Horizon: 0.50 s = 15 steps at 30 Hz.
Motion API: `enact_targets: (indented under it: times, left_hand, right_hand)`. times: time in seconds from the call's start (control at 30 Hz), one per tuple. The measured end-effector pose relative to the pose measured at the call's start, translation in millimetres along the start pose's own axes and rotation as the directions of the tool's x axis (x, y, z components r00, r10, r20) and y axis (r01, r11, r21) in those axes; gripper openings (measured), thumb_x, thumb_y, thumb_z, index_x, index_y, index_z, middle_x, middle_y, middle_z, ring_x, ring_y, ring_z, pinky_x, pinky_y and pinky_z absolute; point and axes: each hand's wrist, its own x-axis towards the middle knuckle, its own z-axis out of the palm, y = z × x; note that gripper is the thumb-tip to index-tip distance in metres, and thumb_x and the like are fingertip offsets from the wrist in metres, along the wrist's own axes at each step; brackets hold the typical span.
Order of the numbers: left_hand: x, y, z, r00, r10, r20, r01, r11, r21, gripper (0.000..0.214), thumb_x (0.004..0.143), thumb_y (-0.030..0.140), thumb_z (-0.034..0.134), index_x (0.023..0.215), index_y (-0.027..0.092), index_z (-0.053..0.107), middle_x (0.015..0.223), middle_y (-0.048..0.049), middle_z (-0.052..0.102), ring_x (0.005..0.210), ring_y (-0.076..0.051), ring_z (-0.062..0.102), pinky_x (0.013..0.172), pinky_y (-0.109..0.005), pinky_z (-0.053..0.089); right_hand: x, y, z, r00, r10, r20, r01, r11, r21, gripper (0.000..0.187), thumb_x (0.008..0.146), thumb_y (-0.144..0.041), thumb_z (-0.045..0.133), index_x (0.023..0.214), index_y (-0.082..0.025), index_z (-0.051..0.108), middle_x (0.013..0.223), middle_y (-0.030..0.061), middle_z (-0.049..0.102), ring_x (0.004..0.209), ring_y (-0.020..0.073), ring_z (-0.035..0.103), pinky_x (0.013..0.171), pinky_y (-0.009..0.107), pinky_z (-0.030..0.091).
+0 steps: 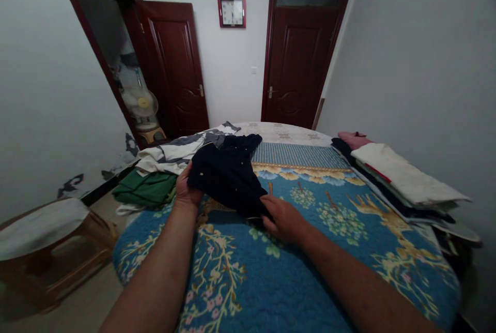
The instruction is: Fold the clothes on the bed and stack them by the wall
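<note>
A dark navy garment [222,170] with small light marks is held up over the near part of the table. My left hand [188,188] grips its left edge, fingers mostly hidden behind the cloth. At its lower right corner, my right hand [282,218] pinches the fabric. The garment's far end rests on the table, close to a loose pile of white and grey clothes [174,152]. A green garment [145,188] lies at the left edge, below that pile. What kind of garment the navy one is, I cannot tell.
A blue flowered cloth [310,271] covers the round table. Folded clothes [406,175] are stacked along its right edge. A wooden stool [58,250] stands at the left. Behind are two dark red doors, one a door [174,64] standing ajar, and a fan [143,105].
</note>
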Motion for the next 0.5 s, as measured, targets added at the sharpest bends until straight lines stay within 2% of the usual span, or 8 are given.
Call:
enact_targets:
  times: [0.1,0.2,0.27,0.37,0.43,0.5]
  left_hand:
    - [3.8,2.3,-2.6,1.000,0.014,0.004,-0.014,0.999,-0.029,0.045,0.111,0.027,0.046,0.148,0.013,0.069,0.114,-0.0100,0.086,0.115,-0.025,0.081,0.123,-0.044,0.051]
    - [7.1,1.3,-3.9,1.000,0.021,-0.010,-0.021,1.000,-0.020,0.045,0.110,0.025,0.048,0.148,0.012,0.068,0.114,-0.0107,0.086,0.114,-0.025,0.081,0.122,-0.046,0.052]
    - [8.5,-0.9,-3.7,0.999,0.032,-0.008,-0.032,0.999,-0.013,0.043,0.108,0.023,0.052,0.145,0.011,0.069,0.112,-0.0108,0.086,0.111,-0.025,0.082,0.120,-0.044,0.054]
    - [10.0,-5.7,-2.9,0.999,0.033,0.036,-0.034,0.999,0.014,0.037,0.105,0.021,0.059,0.138,0.010,0.072,0.112,-0.0106,0.086,0.105,-0.022,0.083,0.113,-0.039,0.059]
    - [11.0,-8.5,-2.7,0.997,0.039,0.059,-0.041,0.998,0.045,0.033,0.102,0.018,0.064,0.132,0.011,0.074,0.110,-0.0095,0.086,0.101,-0.020,0.083,0.106,-0.034,0.063]
    - [12.0,-10.1,-2.7,0.996,0.064,0.058,-0.068,0.996,0.063,0.028,0.098,0.014,0.068,0.125,0.013,0.076,0.105,-0.0066,0.086,0.096,-0.017,0.083,0.099,-0.029,0.064]
  right_hand:
    - [3.0,2.7,2.0,0.995,0.092,-0.030,-0.093,0.996,-0.017,0.018,0.097,-0.023,0.055,0.106,-0.019,0.070,0.109,0.0118,0.075,0.096,0.0239,0.069,0.087,0.035,0.052]
    - [3.0,10.2,-3.0,0.958,0.218,-0.187,-0.203,0.975,0.094,0.018,0.098,-0.026,0.050,0.098,-0.022,0.067,0.089,0.0064,0.070,0.083,0.0226,0.064,0.079,0.033,0.047]
    - [2.4,15.7,-10.2,0.895,0.335,-0.294,-0.269,0.932,0.242,0.023,0.100,-0.031,0.047,0.102,-0.023,0.068,0.085,0.0042,0.070,0.080,0.0229,0.064,0.076,0.033,0.045]
    - [2.2,24.2,-22.1,0.797,0.474,-0.376,-0.306,0.852,0.425,0.030,0.100,-0.042,0.049,0.106,-0.023,0.071,0.088,0.0036,0.072,0.085,0.0248,0.065,0.078,0.034,0.047]
    - [2.3,29.9,-28.1,0.770,0.510,-0.384,-0.293,0.817,0.497,0.033,0.098,-0.048,0.054,0.104,-0.023,0.074,0.092,0.0040,0.073,0.090,0.0258,0.066,0.082,0.036,0.048]
    - [1.9,34.7,-32.2,0.766,0.536,-0.355,-0.282,0.777,0.563,0.034,0.095,-0.052,0.058,0.101,-0.022,0.075,0.091,0.0038,0.073,0.090,0.0258,0.066,0.083,0.036,0.049]
